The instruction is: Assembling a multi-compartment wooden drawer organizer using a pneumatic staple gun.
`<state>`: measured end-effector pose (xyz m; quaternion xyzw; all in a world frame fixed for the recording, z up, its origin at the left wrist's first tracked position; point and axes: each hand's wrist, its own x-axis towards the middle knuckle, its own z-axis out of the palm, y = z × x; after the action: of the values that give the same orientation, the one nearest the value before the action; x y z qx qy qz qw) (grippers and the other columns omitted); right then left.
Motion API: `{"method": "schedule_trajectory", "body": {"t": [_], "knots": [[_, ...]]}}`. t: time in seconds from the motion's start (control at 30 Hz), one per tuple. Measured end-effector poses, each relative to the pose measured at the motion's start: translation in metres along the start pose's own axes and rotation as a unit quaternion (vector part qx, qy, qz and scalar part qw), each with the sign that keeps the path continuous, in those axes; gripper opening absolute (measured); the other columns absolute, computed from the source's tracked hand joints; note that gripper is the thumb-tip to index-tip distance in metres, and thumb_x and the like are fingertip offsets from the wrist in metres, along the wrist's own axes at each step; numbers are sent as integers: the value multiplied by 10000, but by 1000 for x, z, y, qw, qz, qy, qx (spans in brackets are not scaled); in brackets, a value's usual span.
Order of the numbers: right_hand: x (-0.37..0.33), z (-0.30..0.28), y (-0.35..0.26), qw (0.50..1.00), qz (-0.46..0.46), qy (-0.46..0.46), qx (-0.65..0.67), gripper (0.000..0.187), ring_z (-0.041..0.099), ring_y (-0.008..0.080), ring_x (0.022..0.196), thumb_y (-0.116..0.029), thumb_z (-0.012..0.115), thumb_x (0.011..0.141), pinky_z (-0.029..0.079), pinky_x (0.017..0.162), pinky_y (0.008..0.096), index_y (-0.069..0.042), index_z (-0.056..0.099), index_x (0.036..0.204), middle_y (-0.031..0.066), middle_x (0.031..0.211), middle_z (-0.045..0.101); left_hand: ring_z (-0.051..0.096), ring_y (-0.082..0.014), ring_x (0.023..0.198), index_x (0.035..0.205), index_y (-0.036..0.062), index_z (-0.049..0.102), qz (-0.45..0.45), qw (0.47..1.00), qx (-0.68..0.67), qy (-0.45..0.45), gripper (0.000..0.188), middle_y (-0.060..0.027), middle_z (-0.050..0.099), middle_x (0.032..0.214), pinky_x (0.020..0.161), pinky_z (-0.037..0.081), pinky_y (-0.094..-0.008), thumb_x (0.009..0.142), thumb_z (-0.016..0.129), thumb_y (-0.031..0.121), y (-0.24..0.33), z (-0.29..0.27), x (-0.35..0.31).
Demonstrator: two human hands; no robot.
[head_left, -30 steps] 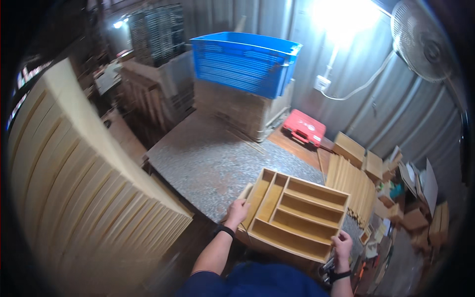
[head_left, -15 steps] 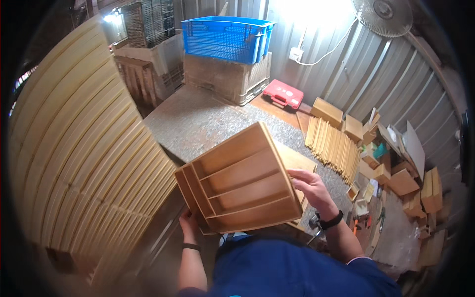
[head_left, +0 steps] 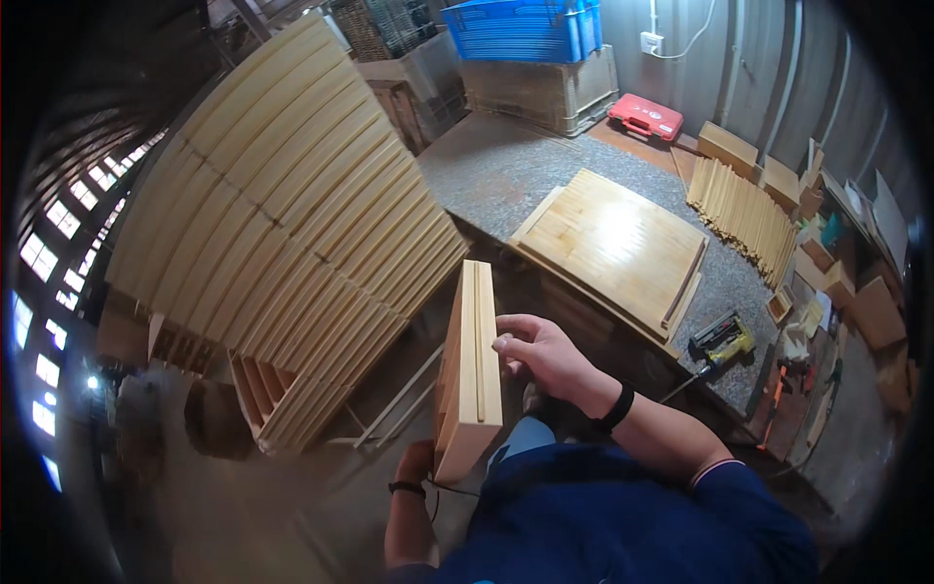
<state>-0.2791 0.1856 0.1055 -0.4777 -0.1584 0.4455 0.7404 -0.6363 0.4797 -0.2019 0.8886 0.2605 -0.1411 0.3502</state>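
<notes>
A wooden compartment tray is tipped up on edge in front of me, with a grooved outer side facing me and its compartments turned mostly out of sight to the left. Around its lower left end my left hand is closed, the fingers partly hidden. My right hand has bent fingers against the tray's right side, thumb near the edge. Just left of the tray rises a tall stack of similar wooden trays. To the right, light wooden panels lie on the speckled worktable.
A yellow and black nail gun lies near the table's front edge. Thin wooden strips, wood blocks and a red case sit farther back. A blue crate tops a grey one. An orange-handled tool lies at right.
The tray has turned from showing its compartments to standing on edge, and has come off the table side toward the stack. My view has swung left, showing the panels and nail gun more fully.
</notes>
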Motion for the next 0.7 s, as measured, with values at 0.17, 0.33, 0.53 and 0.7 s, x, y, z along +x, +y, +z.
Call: {"method": "schedule_trajectory", "body": {"t": [0.17, 0.33, 0.53, 0.7], "knots": [[8, 29, 23, 999, 21, -26, 43, 474, 665, 105, 831, -102, 752, 980, 553, 699, 264, 59, 589, 1394, 60, 1040, 716, 780, -290, 948, 1120, 39, 757, 10, 998, 55, -1, 317, -173, 794, 1005, 808, 593, -416, 945, 711, 299, 24, -20, -62], [10, 98, 53, 993, 70, -92, 5, 441, 651, 97, 826, -93, 728, 993, 550, 724, 259, 43, 609, 1394, 52, 1039, 711, 721, -139, 821, 1039, -5, 773, -179, 931, -299, 104, 237, -125, 804, 933, 753, 578, -357, 946, 712, 204, -23, -20, -140], [19, 207, 118, 966, 101, -180, -155, 415, 669, 111, 917, -226, 649, 1051, 546, 792, 270, 33, 649, 1376, 56, 1122, 726, 678, -152, 718, 917, -6, 758, -175, 875, -352, 283, 181, -54, 725, 791, 619, 532, -345, 951, 674, 150, -99, -15, -262], [23, 324, 193, 889, 20, -248, -384, 573, 644, 139, 731, -481, 778, 939, 526, 665, 310, 40, 712, 1167, 74, 829, 707, 645, -127, 690, 960, -38, 735, -346, 726, -445, 393, 181, -59, 723, 824, 597, 508, -340, 964, 654, 124, -163, -40, -402]]}}
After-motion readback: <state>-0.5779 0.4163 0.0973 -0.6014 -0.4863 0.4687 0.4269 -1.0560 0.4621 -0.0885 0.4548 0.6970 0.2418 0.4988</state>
